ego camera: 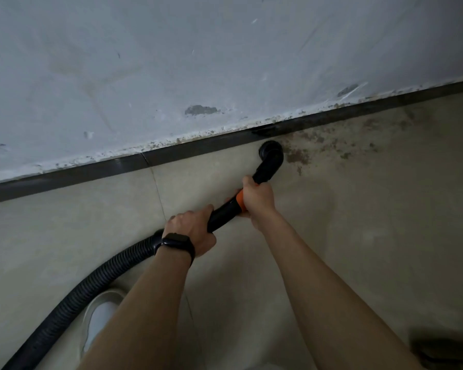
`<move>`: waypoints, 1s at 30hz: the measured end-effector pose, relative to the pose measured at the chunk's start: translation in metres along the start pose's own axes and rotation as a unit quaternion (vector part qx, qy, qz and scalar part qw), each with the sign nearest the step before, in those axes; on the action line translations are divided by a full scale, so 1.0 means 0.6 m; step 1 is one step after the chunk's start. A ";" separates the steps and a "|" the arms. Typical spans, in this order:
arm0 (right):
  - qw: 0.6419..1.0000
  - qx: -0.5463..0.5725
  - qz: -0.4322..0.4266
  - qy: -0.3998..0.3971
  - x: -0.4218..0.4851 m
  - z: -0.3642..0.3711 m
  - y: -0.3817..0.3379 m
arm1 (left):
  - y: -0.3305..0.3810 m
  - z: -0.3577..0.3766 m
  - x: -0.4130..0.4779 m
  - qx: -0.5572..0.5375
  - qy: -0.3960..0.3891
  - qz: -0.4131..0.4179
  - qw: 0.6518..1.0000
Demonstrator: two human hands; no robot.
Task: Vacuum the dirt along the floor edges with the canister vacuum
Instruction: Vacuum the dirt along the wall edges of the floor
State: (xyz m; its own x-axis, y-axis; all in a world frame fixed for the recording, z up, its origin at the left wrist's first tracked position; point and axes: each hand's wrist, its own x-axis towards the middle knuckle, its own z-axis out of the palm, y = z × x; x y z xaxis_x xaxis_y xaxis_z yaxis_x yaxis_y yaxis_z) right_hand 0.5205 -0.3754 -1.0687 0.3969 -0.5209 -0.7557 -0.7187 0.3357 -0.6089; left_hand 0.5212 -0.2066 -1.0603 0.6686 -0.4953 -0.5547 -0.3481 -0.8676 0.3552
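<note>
A black vacuum wand (222, 213) with an orange collar (239, 200) ends in a round black nozzle (271, 152) set on the beige tiled floor (358, 236), close to the dark skirting (198, 149). My right hand (258, 198) grips the wand at the collar. My left hand (190, 232), a black watch on its wrist, grips the wand's lower end where the ribbed black hose (72, 297) joins. Brown dirt (329, 142) is scattered on the floor just right of the nozzle, along the skirting.
A scuffed white wall (171, 62) rises above the skirting. A white shoe (99, 316) stands beside the hose at lower left. A dark blurred object (447, 345) sits at the bottom right corner. The canister itself is out of view.
</note>
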 end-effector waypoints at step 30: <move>0.988 0.005 0.022 -0.152 -0.125 0.165 0.051 | -0.180 -0.039 -0.140 0.061 0.010 -0.095 0.994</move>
State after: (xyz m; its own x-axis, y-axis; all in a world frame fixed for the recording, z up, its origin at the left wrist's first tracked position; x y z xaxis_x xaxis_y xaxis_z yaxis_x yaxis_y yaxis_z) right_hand 0.5251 -0.2481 -1.0545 0.5198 -0.2466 -0.8179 -0.7335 0.3621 -0.5753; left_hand 0.5180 -0.0703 -1.0343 0.7416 -0.3230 -0.5880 -0.2914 -0.9446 0.1513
